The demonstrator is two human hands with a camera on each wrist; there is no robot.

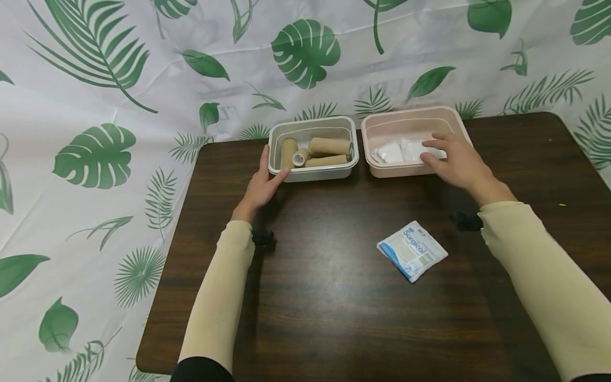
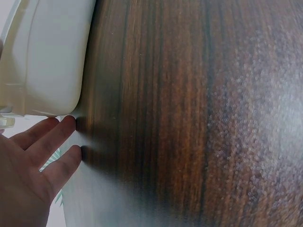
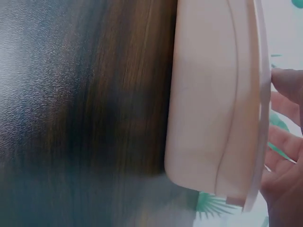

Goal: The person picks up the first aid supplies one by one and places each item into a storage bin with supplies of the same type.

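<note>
My left hand (image 1: 260,187) lies against the left end of a white plastic bin (image 1: 324,173), fingers stretched along its side and thumb at the front corner. In the left wrist view its fingertips are right at the bin's lower end. Inside that bin lie several tan bandage rolls (image 1: 329,146). Over the right part of a pink bin (image 1: 398,171) hovers my right hand (image 1: 460,162), fingers spread, nothing held. Below its fingers lie several white packets (image 1: 391,153), partly hidden by the hand. A blue and white packet marked "Surgical" (image 1: 412,251) lies flat on the table.
The dark wood-grain table (image 1: 310,307) carries both bins side by side at its back edge, with a narrow gap between them. Right behind it hangs a white leaf-print sheet (image 1: 248,95), which also runs along the left side.
</note>
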